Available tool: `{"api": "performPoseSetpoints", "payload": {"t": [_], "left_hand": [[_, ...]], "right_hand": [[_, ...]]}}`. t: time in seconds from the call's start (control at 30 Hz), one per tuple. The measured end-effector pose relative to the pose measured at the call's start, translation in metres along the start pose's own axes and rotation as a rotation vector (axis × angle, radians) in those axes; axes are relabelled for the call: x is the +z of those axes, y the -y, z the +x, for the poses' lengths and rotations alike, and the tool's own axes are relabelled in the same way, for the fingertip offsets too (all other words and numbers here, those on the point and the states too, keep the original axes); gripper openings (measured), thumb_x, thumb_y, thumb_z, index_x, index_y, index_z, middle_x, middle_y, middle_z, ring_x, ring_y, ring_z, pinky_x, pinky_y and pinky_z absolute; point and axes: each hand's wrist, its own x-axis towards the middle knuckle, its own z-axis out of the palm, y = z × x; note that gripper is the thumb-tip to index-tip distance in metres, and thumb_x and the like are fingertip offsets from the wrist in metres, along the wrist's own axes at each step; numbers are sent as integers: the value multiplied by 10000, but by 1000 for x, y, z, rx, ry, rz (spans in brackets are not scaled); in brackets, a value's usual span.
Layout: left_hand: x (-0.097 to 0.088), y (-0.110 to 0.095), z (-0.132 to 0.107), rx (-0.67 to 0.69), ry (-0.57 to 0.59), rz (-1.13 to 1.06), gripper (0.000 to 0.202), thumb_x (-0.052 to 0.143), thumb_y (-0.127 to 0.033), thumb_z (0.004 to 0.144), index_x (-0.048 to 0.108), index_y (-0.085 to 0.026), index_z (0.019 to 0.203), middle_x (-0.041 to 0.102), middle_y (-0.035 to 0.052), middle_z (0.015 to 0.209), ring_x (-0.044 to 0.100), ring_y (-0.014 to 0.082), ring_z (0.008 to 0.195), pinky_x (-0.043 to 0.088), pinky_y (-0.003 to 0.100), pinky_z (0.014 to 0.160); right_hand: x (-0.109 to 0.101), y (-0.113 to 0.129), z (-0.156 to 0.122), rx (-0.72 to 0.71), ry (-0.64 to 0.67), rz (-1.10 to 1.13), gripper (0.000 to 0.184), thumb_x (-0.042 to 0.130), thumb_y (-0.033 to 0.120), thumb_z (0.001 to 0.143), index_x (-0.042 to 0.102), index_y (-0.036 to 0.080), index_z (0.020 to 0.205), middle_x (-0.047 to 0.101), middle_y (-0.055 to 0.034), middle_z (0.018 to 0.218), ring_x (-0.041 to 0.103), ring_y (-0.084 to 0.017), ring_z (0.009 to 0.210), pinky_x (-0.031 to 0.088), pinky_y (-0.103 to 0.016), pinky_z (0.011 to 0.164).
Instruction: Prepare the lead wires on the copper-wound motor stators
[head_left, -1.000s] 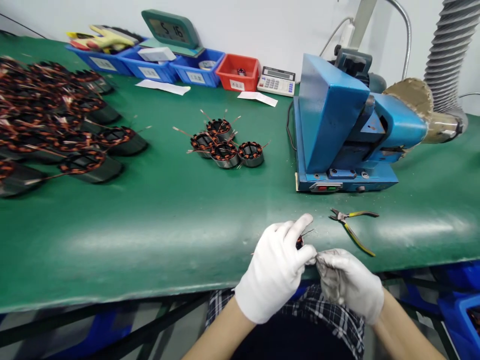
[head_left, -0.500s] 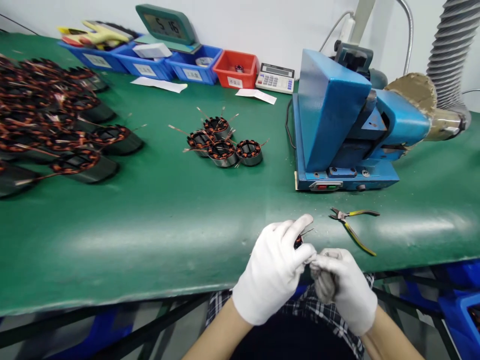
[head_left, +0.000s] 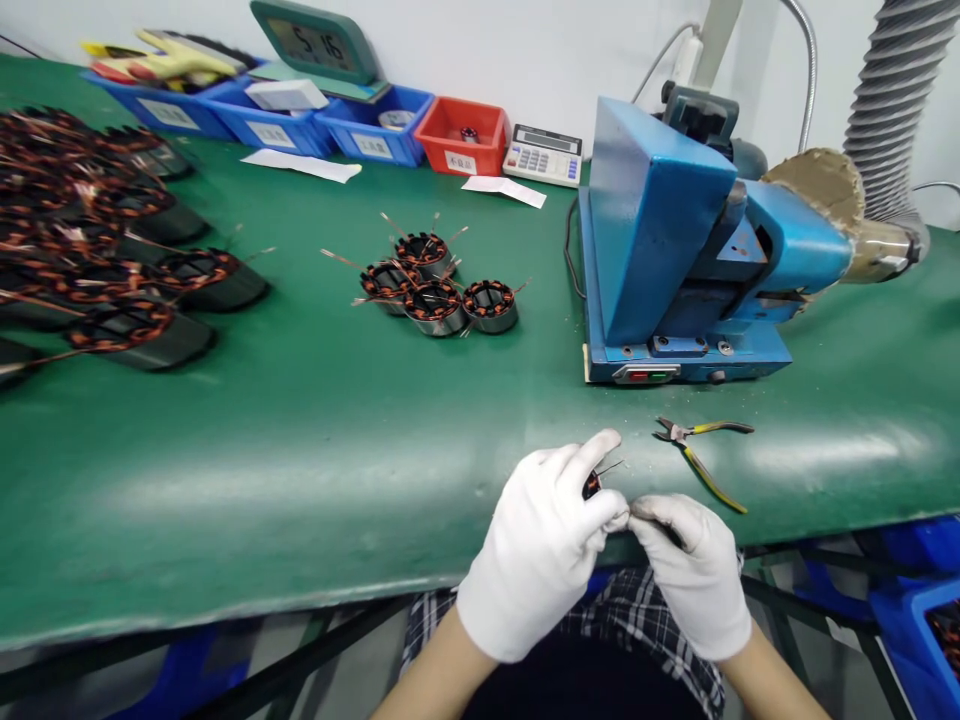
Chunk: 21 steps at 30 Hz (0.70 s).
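My left hand (head_left: 544, 540), in a white glove, is wrapped round a copper-wound motor stator (head_left: 592, 485) near the front edge of the bench. Most of the stator is hidden by the glove; a bit of winding and a thin wire end stick out beyond the fingers. Close beside it, the thumb and fingertips of my right hand (head_left: 694, 575) are pinched together by the left fingertips. What lies in that pinch is too small to make out. Diagonal cutters (head_left: 679, 433) with yellow handles lie spread on the bench beyond my right hand.
Several wound stators (head_left: 435, 305) stand grouped mid-bench, and many more (head_left: 142, 325) crowd the left. A blue machine (head_left: 660, 240) with a ribbed hose (head_left: 892, 100) stands at the right. Blue bins (head_left: 373, 147), a red bin (head_left: 460, 160), a calculator (head_left: 544, 155) and a clock (head_left: 315, 40) line the wall.
My right hand's fingers, curled and blurred before, now extend more towards the left fingertips in a pinch. The left hand keeps its hold on the stator. The whole view has shifted slightly.
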Motion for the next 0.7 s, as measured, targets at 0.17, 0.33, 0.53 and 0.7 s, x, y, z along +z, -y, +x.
{"api": "performPoseSetpoints", "payload": {"t": [0.17, 0.33, 0.53, 0.7], "left_hand": [[1, -1, 0, -12, 6, 0, 232, 532, -16, 698, 632, -213, 768, 515, 140, 1322, 568, 260, 919, 448, 403, 741], [-1, -5, 2, -50, 19, 12, 114, 549, -150, 796, 646, -202, 824, 458, 156, 1373, 561, 270, 948, 455, 425, 773], [-2, -7, 5, -68, 45, 15, 132, 563, -181, 816, 670, -234, 873, 420, 181, 1400, 579, 287, 951, 466, 439, 760], [0, -6, 5, -88, -5, -17, 178, 599, -100, 763, 686, -234, 842, 459, 167, 1373, 577, 276, 960, 462, 422, 771]], "right_hand": [[-30, -16, 17, 198, -444, -155, 147, 604, 321, 837, 642, 184, 801, 705, -47, 669, 660, -195, 593, 528, -293, 593], [-64, -56, 47, -103, -109, -722, 573, 573, 558, 788, 591, 114, 1149, 636, -198, 1131, 567, -350, 1082, 432, -495, 921], [-51, -67, 37, 8, -31, -882, 484, 579, 529, 761, 622, 105, 991, 637, -155, 810, 609, -350, 798, 484, -505, 727], [-41, -33, 4, 96, -16, -606, 261, 525, 295, 755, 581, 153, 967, 656, -128, 885, 634, -269, 827, 523, -387, 769]]}}
